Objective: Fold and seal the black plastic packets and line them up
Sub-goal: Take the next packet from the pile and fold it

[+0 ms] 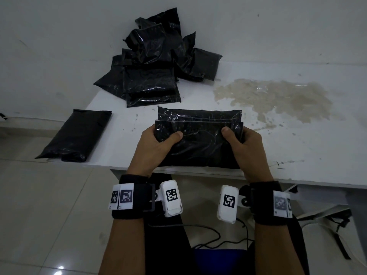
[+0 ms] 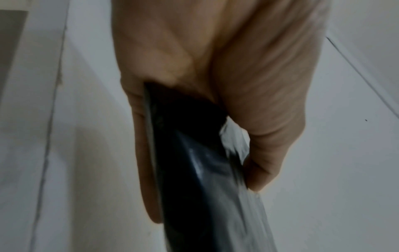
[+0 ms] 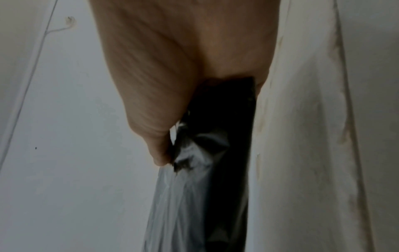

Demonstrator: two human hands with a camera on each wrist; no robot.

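A black plastic packet [image 1: 199, 138] lies near the front edge of the white table [image 1: 297, 139], its flap end pointing away from me. My left hand [image 1: 158, 142] grips its left side, thumb on top and fingers underneath. My right hand [image 1: 241, 143] grips its right side the same way. In the left wrist view the packet [image 2: 194, 170] is pinched between thumb and fingers of the left hand [image 2: 215, 76]. In the right wrist view the right hand [image 3: 172, 76] pinches the packet [image 3: 215, 153]. One sealed packet [image 1: 76, 134] lies flat at the table's left end.
A heap of several black packets [image 1: 156, 64] sits at the back of the table against the white wall. A brownish stain [image 1: 274, 100] spreads over the table's right part. Cables and a blue object [image 1: 218, 261] lie on the tiled floor below.
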